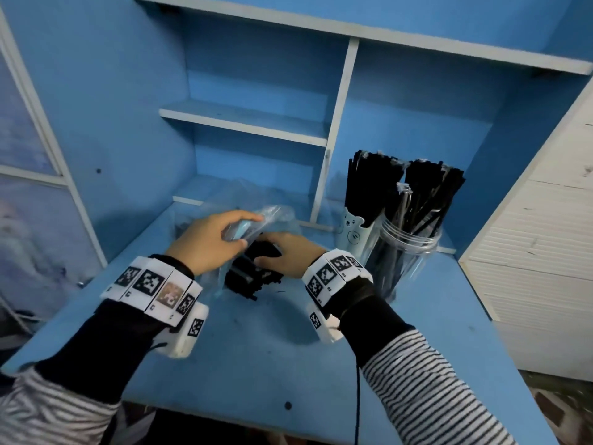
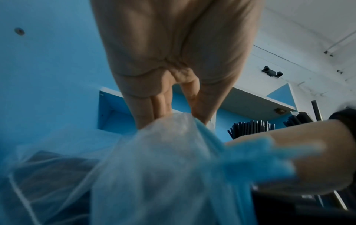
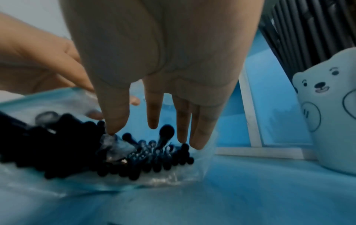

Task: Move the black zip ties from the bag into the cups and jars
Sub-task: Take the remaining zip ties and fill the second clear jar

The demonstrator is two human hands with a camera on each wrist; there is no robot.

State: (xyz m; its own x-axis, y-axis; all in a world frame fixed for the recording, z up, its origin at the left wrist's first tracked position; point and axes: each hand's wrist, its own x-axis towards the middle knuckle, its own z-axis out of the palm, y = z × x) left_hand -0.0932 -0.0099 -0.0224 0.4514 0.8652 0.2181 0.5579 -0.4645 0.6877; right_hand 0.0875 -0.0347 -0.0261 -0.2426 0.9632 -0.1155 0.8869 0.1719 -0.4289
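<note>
A clear plastic bag [image 1: 276,213] lies on the blue desk [image 1: 256,348] with a bundle of black zip ties [image 1: 247,281] at its mouth. My left hand [image 1: 247,231] pinches the bag's upper edge and lifts it; the left wrist view shows the film [image 2: 163,152] bunched under those fingers. My right hand [image 1: 268,252] reaches onto the bundle. In the right wrist view its fingers [image 3: 198,129] hang straight, tips touching the tie heads [image 3: 146,159]. A pale bear cup [image 1: 353,232] and a clear jar [image 1: 404,255] stand to the right, both packed with upright ties.
A white-edged shelf unit [image 1: 333,130] rises behind the desk, its divider just left of the bear cup [image 3: 331,121]. A white panelled cabinet [image 1: 529,252] closes off the right side. A black cable [image 1: 357,396] hangs over the desk's front edge.
</note>
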